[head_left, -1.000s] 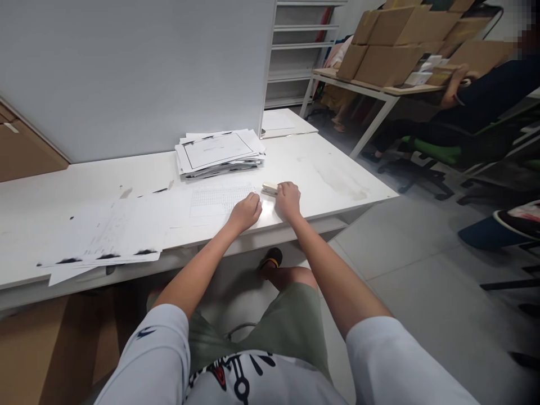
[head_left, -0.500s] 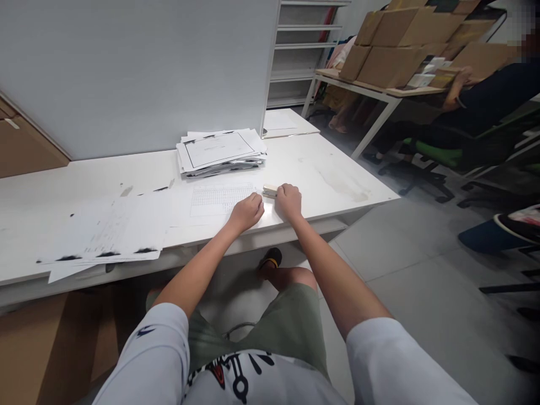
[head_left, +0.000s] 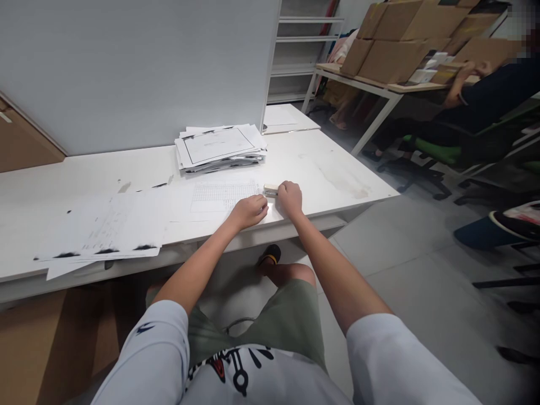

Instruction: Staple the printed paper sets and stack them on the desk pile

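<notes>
My right hand [head_left: 289, 199] is wrapped round the rear of a small cream-coloured stapler [head_left: 270, 189], whose front points left over the desk. Just left of it, my left hand [head_left: 250, 210] is closed at the lower right edge of a sheet of paper [head_left: 211, 197] printed with a table. The fingers hide the grip, but the sheet's corner runs under them. The stapler's front end is at the right edge of that sheet, close to my left fingertips.
Behind the sheet lies a thick paper stack [head_left: 221, 147]. More printed papers [head_left: 113, 225] overhang the front edge of the white desk [head_left: 337, 169] at left. A grey partition [head_left: 139, 67] rises behind. Another person [head_left: 489, 95] sits at a table with cardboard boxes [head_left: 392, 59].
My left hand has shifted slightly right, nearer the stapler. My right hand keeps its hold on the stapler. The view has tilted down a little.
</notes>
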Demonstrator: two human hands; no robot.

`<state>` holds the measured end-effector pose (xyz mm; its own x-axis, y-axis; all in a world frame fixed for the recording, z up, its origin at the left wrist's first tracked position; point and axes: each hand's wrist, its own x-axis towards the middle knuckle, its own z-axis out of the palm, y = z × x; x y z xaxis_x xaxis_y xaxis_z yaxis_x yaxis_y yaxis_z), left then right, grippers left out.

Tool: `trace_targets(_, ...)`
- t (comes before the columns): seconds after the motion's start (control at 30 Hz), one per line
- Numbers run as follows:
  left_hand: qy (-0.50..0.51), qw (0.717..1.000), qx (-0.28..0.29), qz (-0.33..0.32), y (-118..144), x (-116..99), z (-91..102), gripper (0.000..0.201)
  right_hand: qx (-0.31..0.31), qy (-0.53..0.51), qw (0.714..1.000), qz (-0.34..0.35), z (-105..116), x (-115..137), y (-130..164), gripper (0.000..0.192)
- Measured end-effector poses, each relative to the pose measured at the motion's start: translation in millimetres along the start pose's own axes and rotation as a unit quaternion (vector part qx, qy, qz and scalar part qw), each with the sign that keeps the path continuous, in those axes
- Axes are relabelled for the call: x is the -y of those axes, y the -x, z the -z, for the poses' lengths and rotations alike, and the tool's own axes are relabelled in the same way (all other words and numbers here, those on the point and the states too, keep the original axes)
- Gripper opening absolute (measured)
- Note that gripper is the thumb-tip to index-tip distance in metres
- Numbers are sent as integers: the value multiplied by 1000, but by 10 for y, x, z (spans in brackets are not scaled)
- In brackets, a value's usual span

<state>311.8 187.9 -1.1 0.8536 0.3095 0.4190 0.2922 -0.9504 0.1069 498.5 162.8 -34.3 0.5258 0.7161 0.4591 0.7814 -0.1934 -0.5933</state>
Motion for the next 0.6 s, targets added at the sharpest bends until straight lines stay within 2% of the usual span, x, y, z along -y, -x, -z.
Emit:
trace_targets(0.23,1,1000,-8,-19,7,15,1,19,58,27,998,-7,52,32,-14,28)
trace_targets(0.37,-9,999,-26,-23,12,16,4,19,58,-4,998,14,40,19,-19,29)
trace_targets(0.6,-11,999,-18,-30,6,16,11,20,75,-22,996,31,40,9,-37,29)
